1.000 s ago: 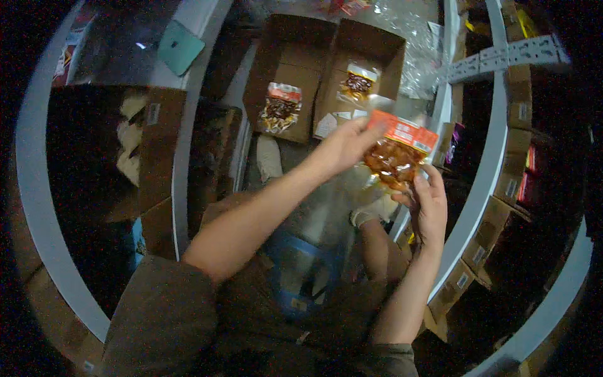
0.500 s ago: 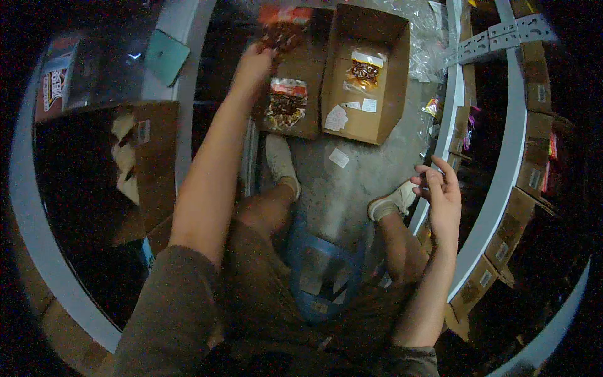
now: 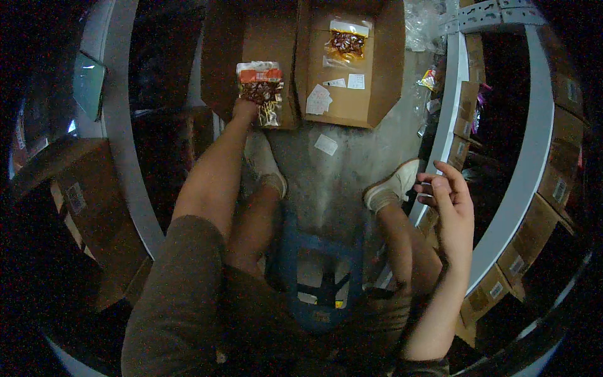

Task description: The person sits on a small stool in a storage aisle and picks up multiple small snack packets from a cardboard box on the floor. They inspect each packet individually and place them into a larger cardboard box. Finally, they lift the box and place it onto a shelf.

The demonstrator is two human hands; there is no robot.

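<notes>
At the near left edge of the left cardboard box (image 3: 270, 38), my left hand (image 3: 246, 112) is closed on the side of a clear food packet (image 3: 261, 94) with a red and white top and dark brown pieces inside. Part of its fingers is hidden by the packet. My right hand (image 3: 451, 196) hangs above the floor on the right, open and holding nothing, its fingers loosely bent and apart. In the right cardboard box (image 3: 352, 112) lies another packet (image 3: 347, 45) of brown pieces with a white top. Several white paper slips (image 3: 319, 99) rest near it.
A white slip (image 3: 325, 144) lies on the grey floor (image 3: 314, 182) below the boxes. Between my legs is a blue stool (image 3: 323, 320). Metal shelving (image 3: 496, 251) with cardboard boxes (image 3: 540, 229) runs along the right; more shelving (image 3: 119, 125) stands left. Clear plastic wrap (image 3: 424, 25) lies far right.
My left hand has come down and nearer with the red-topped packet, over where another lay in the left box. The view has shifted; my right hand keeps its loose pose.
</notes>
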